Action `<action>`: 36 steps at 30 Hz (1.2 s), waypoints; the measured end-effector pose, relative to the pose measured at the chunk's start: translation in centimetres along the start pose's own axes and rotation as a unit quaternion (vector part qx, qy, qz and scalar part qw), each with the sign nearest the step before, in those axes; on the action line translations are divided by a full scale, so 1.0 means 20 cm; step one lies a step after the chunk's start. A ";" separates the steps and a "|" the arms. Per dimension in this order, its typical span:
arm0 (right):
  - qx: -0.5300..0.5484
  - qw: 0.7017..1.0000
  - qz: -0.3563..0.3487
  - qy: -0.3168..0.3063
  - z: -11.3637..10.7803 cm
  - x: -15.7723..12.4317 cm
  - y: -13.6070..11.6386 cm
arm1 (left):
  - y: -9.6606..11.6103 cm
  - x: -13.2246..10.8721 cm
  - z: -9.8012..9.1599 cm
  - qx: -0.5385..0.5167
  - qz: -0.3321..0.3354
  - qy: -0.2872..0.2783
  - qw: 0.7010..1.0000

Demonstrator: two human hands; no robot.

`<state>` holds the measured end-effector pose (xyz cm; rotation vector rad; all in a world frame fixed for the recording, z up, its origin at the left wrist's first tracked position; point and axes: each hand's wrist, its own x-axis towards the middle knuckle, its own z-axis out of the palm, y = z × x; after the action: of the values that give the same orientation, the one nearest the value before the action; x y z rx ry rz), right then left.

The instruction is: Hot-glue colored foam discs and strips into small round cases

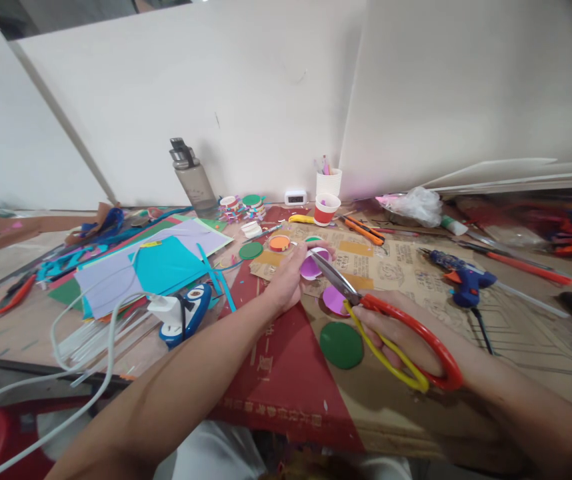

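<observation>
My left hand (290, 277) holds a small purple disc with a white rim (312, 265) between its fingers, above the cardboard. In my right hand (386, 327) are large scissors (409, 333) with one red and one yellow handle; their blades point up and left, with the tips at the purple disc. A loose purple circle (334, 301) lies under the blades, and a dark green circle (342, 345) lies nearer to me. Beyond my left hand are an orange round piece (279, 243) and another green circle (251, 251).
Coloured sheets (166, 265) and a blue power adapter (186, 317) with white cables lie left. A grey bottle (193, 180), stacked discs (253, 205), a clock (295, 198) and paper cups (327, 209) stand behind. A blue glue gun (466, 280) lies right.
</observation>
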<state>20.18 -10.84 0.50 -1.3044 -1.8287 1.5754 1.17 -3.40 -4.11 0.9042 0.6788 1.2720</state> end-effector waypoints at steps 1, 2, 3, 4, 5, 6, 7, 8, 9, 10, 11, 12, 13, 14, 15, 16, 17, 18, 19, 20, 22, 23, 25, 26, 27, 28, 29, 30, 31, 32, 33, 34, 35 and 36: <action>0.003 1.000 0.001 0.001 0.00 0.00 0.00 | 0.00 0.00 0.00 0.001 0.000 -0.001 1.000; 0.004 1.000 -0.001 0.000 0.00 0.00 0.00 | 0.00 0.00 0.00 0.003 0.001 -0.002 1.000; 0.001 1.000 -0.003 0.000 0.00 0.00 0.00 | 0.00 0.00 0.00 0.004 0.002 -0.003 1.000; -0.003 1.000 -0.005 0.000 0.00 0.00 0.00 | 0.00 0.00 0.00 0.005 0.003 -0.004 1.000; -0.009 1.000 -0.006 0.001 0.00 0.00 0.00 | 0.00 0.00 0.00 0.006 0.003 -0.004 1.000; -0.016 1.000 -0.007 0.002 0.00 0.00 -0.01 | 0.00 0.00 0.00 0.006 0.005 -0.004 1.000; -0.020 1.000 -0.008 0.003 0.00 0.00 -0.01 | 0.00 0.00 -0.01 0.006 0.006 -0.005 1.000; -0.022 1.000 -0.008 0.004 -0.01 0.00 0.00 | 0.00 0.00 -0.01 0.006 0.007 -0.004 1.000; -0.021 1.000 -0.008 0.004 -0.01 0.00 0.00 | -0.01 0.00 -0.01 0.005 0.007 -0.003 1.000; -0.018 1.000 -0.009 0.003 -0.01 0.00 0.01 | -0.01 0.00 -0.01 0.003 0.007 -0.002 1.000; -0.014 1.000 -0.009 0.002 -0.01 0.00 0.01 | -0.01 0.00 -0.01 0.002 0.006 -0.001 1.000; -0.010 1.000 -0.008 0.002 -0.01 0.00 0.02 | -0.01 0.00 -0.01 0.001 0.004 0.000 1.000; -0.007 1.000 -0.009 0.003 -0.01 0.00 0.02 | -0.01 0.00 -0.01 0.000 0.003 0.001 1.000; -0.007 1.000 -0.009 0.002 -0.01 0.00 0.02 | -0.01 0.00 -0.01 0.001 0.003 0.001 1.000; -0.010 1.000 -0.006 0.002 0.00 0.00 0.01 | -0.01 0.00 -0.01 0.001 0.004 0.001 1.000; -0.013 1.000 0.000 0.003 0.00 0.00 0.00 | -0.01 0.00 -0.01 0.002 0.004 0.000 1.000; -0.016 1.000 0.009 0.006 0.00 -0.01 -0.01 | -0.01 0.01 -0.01 0.003 0.005 -0.001 1.000; -0.018 1.000 0.019 0.010 0.00 -0.01 -0.02 | -0.01 0.01 -0.01 0.003 0.005 -0.003 1.000; -0.020 0.999 0.028 0.013 0.01 -0.01 -0.03 | -0.01 0.01 -0.01 0.003 0.006 -0.004 1.000; -0.022 0.999 0.035 0.018 0.01 -0.01 -0.04 | -0.01 0.01 -0.02 0.003 0.006 -0.004 1.000; -0.029 0.999 0.035 0.022 0.01 -0.01 -0.05 | -0.01 0.01 -0.02 0.004 0.007 -0.004 1.000; -0.033 0.999 0.032 0.024 0.01 -0.01 -0.05 | -0.01 0.01 -0.02 0.005 0.008 -0.004 1.000; -0.037 0.999 0.024 0.031 0.01 -0.01 -0.05 | -0.01 0.01 -0.02 0.007 0.007 -0.005 1.000; -0.039 0.998 0.023 0.033 0.01 -0.01 -0.05 | -0.01 0.01 -0.02 0.008 0.006 -0.006 1.000; -0.041 0.998 0.023 0.035 0.01 -0.01 -0.05 | -0.01 0.01 -0.02 0.008 0.006 -0.006 1.000; -0.044 0.998 0.023 0.036 0.01 -0.01 -0.06 | -0.01 0.01 -0.02 0.008 0.005 -0.005 1.000; -0.046 0.998 0.024 0.035 0.01 -0.01 -0.06 | -0.01 0.01 -0.02 0.008 0.004 -0.005 1.000; -0.048 0.998 0.026 0.035 0.02 -0.01 -0.07 | -0.01 0.01 -0.02 0.008 0.004 -0.005 1.000; -0.048 0.998 0.027 0.033 0.02 -0.01 -0.07 | -0.01 0.01 -0.02 0.007 0.003 -0.006 1.000; -0.049 0.998 0.024 0.029 0.02 -0.01 -0.07 | -0.01 0.01 -0.02 0.007 0.003 -0.006 1.000; -0.049 0.998 0.021 0.029 0.02 -0.01 -0.07 | -0.01 0.01 -0.02 0.006 0.003 -0.007 1.000; -0.048 0.998 0.021 0.028 0.02 -0.01 -0.08 | -0.01 0.01 -0.02 0.006 0.003 -0.008 1.000; -0.047 0.998 0.025 0.031 0.02 -0.01 -0.08 | -0.01 0.01 -0.02 0.007 0.003 -0.009 1.000; -0.045 0.998 0.029 0.033 0.02 -0.01 -0.08 | -0.01 0.01 -0.02 0.008 0.004 -0.010 1.000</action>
<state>19.43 -11.16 1.85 -1.4439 -1.8555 1.4764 0.97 -3.18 -4.50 0.9323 0.6708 1.2648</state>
